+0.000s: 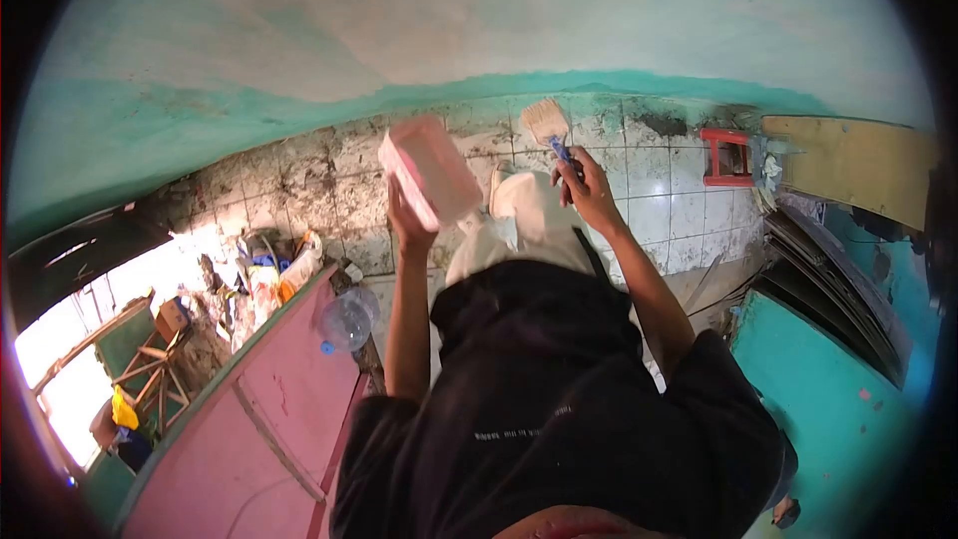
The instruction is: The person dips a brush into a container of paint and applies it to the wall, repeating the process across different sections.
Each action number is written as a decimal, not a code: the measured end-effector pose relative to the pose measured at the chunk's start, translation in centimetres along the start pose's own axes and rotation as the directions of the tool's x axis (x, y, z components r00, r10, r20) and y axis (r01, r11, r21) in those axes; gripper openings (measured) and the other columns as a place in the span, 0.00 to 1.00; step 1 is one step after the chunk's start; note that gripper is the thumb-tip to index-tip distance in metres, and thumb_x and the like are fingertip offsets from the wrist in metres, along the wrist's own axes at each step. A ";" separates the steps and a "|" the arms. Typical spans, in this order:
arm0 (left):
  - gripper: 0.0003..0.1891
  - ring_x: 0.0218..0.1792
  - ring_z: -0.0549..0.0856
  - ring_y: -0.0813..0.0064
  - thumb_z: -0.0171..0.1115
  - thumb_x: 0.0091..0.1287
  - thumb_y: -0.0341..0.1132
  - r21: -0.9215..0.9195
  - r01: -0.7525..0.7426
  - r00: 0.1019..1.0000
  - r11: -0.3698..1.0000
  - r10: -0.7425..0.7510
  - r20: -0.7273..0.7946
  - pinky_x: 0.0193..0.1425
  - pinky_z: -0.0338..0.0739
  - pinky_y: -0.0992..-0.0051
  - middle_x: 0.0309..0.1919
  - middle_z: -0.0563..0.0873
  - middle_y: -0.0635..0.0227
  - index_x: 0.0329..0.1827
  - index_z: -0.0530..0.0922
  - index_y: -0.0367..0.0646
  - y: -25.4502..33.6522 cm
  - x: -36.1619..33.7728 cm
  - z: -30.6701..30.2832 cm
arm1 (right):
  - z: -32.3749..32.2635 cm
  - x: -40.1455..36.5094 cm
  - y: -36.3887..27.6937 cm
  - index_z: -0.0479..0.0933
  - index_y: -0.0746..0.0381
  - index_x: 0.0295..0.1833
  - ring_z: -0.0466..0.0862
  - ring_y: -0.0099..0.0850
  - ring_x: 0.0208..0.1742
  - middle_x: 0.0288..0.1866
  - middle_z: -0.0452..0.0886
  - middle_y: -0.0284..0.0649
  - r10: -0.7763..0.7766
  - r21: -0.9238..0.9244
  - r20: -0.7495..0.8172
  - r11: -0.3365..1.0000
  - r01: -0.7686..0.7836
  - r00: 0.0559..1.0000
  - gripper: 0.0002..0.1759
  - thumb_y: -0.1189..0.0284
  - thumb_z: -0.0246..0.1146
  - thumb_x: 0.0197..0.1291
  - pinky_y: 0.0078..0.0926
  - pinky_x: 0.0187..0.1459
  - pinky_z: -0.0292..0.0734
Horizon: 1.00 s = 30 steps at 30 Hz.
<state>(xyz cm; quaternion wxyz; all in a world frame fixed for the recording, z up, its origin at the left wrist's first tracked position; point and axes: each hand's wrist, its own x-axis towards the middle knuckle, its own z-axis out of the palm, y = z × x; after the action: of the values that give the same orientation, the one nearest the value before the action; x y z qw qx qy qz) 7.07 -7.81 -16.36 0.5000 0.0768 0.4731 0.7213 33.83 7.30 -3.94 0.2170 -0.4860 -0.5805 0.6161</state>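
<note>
A pink rectangular tub with pale paint inside is held up and tilted by my left hand, whose fingers are wrapped round its lower left side. To the right, my right hand grips the blue handle of a wide paintbrush. The brush's pale, paint-coated bristles point up and left, towards the wall, which is whitish over turquoise. A gap separates brush and tub.
A stained tile floor lies below the wall. On the right are a red stool, a yellowish board and stacked dark sheets. A pink panel and a clear plastic bottle are at left.
</note>
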 end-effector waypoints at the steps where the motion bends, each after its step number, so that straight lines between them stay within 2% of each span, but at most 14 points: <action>1: 0.34 0.65 0.78 0.59 0.47 0.78 0.58 0.292 -0.163 0.984 0.943 0.178 -0.028 0.67 0.77 0.57 0.69 0.74 0.61 0.78 0.61 0.44 -4.4 0.2 -4.5 | 0.1 0.9 1.9 0.73 0.63 0.45 0.69 0.16 0.20 0.28 0.76 0.31 -0.004 -0.011 -0.015 1.000 0.003 1.000 0.14 0.62 0.54 0.79 0.18 0.24 0.64; 3: 0.34 0.66 0.77 0.59 0.48 0.78 0.58 0.048 0.076 0.997 0.996 -0.075 -0.025 0.68 0.75 0.57 0.71 0.72 0.63 0.79 0.61 0.46 -2.6 -3.3 -3.4 | 0.0 1.8 5.6 0.74 0.63 0.45 0.66 0.15 0.22 0.28 0.73 0.30 -0.106 -0.222 -0.151 0.972 0.071 0.983 0.16 0.60 0.53 0.79 0.18 0.24 0.62; 4: 0.34 0.66 0.76 0.63 0.44 0.79 0.57 0.084 0.047 0.998 0.995 -0.044 -0.033 0.68 0.75 0.59 0.70 0.72 0.63 0.79 0.59 0.44 -0.7 -4.9 -1.2 | 0.2 2.3 6.4 0.76 0.62 0.45 0.63 0.14 0.23 0.27 0.69 0.26 0.044 -0.095 -0.198 0.993 -0.064 0.979 0.18 0.58 0.52 0.80 0.17 0.25 0.60; 5: 0.33 0.66 0.75 0.66 0.40 0.81 0.56 0.125 0.019 0.999 0.992 -0.014 -0.040 0.67 0.76 0.62 0.69 0.71 0.64 0.79 0.58 0.41 0.5 -6.1 0.0 | 0.5 3.0 7.4 0.76 0.62 0.45 0.63 0.14 0.23 0.27 0.69 0.26 0.052 -0.105 -0.209 0.992 -0.075 0.977 0.18 0.58 0.52 0.80 0.17 0.25 0.60; 7: 0.33 0.66 0.75 0.67 0.42 0.80 0.58 -0.308 0.246 0.926 0.919 -0.316 -0.205 0.65 0.77 0.61 0.69 0.72 0.66 0.79 0.60 0.44 -1.2 -6.9 -2.3 | 1.1 5.0 9.5 0.78 0.61 0.45 0.62 0.14 0.24 0.26 0.66 0.24 0.179 0.075 -0.231 0.983 -0.166 0.956 0.20 0.56 0.51 0.80 0.16 0.26 0.58; 8: 0.34 0.68 0.75 0.59 0.47 0.78 0.60 -0.419 0.278 0.897 0.864 -0.390 -0.209 0.70 0.72 0.57 0.70 0.73 0.64 0.79 0.61 0.50 -2.2 -7.4 -3.9 | 1.2 6.6 11.7 0.77 0.60 0.44 0.63 0.15 0.22 0.24 0.67 0.25 0.109 0.009 -0.263 0.994 -0.110 0.959 0.20 0.55 0.51 0.79 0.17 0.25 0.59; 12: 0.33 0.67 0.75 0.60 0.46 0.78 0.60 -0.416 0.285 0.875 0.864 -0.411 -0.255 0.70 0.72 0.55 0.70 0.73 0.65 0.79 0.62 0.50 -5.1 -9.0 -6.6 | 2.0 12.3 12.0 0.77 0.62 0.43 0.65 0.18 0.20 0.22 0.70 0.29 0.051 -0.020 -0.270 0.998 -0.059 0.962 0.21 0.56 0.52 0.79 0.21 0.23 0.62; 14: 0.33 0.67 0.75 0.59 0.46 0.78 0.60 -0.451 0.246 0.883 0.858 -0.391 -0.261 0.70 0.71 0.54 0.70 0.73 0.65 0.79 0.61 0.50 -5.6 -9.5 -6.5 | 1.9 15.7 12.5 0.75 0.65 0.42 0.69 0.23 0.19 0.20 0.73 0.37 -0.358 -0.526 -0.357 0.840 0.131 0.863 0.21 0.57 0.53 0.79 0.27 0.23 0.64; 17: 0.33 0.68 0.74 0.59 0.46 0.78 0.60 -0.422 0.262 0.888 0.868 -0.387 -0.246 0.70 0.71 0.54 0.70 0.73 0.65 0.79 0.61 0.50 -6.7 -9.7 -7.6 | 2.8 19.0 10.1 0.75 0.67 0.41 0.72 0.27 0.20 0.20 0.74 0.43 -0.430 -0.485 -0.422 0.851 0.202 0.798 0.22 0.57 0.53 0.79 0.31 0.24 0.64; 21: 0.34 0.68 0.74 0.59 0.46 0.78 0.60 -0.421 0.242 0.875 0.874 -0.384 -0.295 0.70 0.71 0.54 0.70 0.73 0.65 0.79 0.61 0.49 -8.0 -8.8 -8.2 | 3.5 24.4 14.1 0.75 0.67 0.41 0.72 0.31 0.20 0.22 0.76 0.45 -0.426 -0.406 -0.487 0.884 0.234 0.763 0.20 0.59 0.54 0.78 0.32 0.25 0.66; 23: 0.34 0.68 0.74 0.59 0.46 0.79 0.60 -0.418 0.280 0.885 0.865 -0.401 -0.237 0.71 0.70 0.55 0.71 0.72 0.63 0.79 0.60 0.47 -8.4 -8.4 -8.5 | 3.3 28.0 20.2 0.75 0.65 0.41 0.84 0.56 0.29 0.28 0.84 0.52 -0.312 -0.413 -0.489 0.905 0.099 0.815 0.13 0.66 0.55 0.74 0.48 0.30 0.75; 26: 0.35 0.68 0.74 0.58 0.46 0.78 0.61 -0.362 0.275 0.884 0.891 -0.382 -0.268 0.70 0.71 0.54 0.70 0.72 0.63 0.79 0.61 0.48 -8.5 -7.7 -7.9 | 1.9 29.1 25.8 0.78 0.64 0.38 0.85 0.56 0.32 0.33 0.86 0.51 -0.179 -0.454 -0.453 0.889 -0.054 0.873 0.15 0.64 0.55 0.73 0.51 0.35 0.78; 27: 0.35 0.69 0.73 0.59 0.45 0.78 0.60 -0.359 0.265 0.883 0.895 -0.375 -0.283 0.72 0.71 0.55 0.71 0.72 0.63 0.79 0.59 0.46 -8.4 -7.4 -7.5 | 2.0 28.4 23.9 0.78 0.64 0.37 0.86 0.56 0.33 0.34 0.87 0.51 -0.132 -0.500 -0.416 0.860 -0.105 0.900 0.15 0.64 0.56 0.73 0.50 0.37 0.79; 30: 0.34 0.66 0.76 0.57 0.47 0.77 0.61 -0.342 0.268 0.865 0.901 -0.381 -0.327 0.69 0.72 0.53 0.69 0.74 0.63 0.78 0.62 0.48 -8.9 -7.0 -7.4 | 2.0 23.5 13.9 0.79 0.66 0.38 0.86 0.43 0.27 0.30 0.87 0.47 -0.324 -0.429 -0.455 0.896 0.115 0.829 0.16 0.64 0.56 0.74 0.39 0.31 0.78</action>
<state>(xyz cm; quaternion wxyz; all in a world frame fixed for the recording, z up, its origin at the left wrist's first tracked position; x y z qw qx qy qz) 12.00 -17.37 -24.58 0.5179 -0.2212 0.4591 0.6871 26.04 22.60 -25.24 0.3357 -0.5943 -0.6629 0.3078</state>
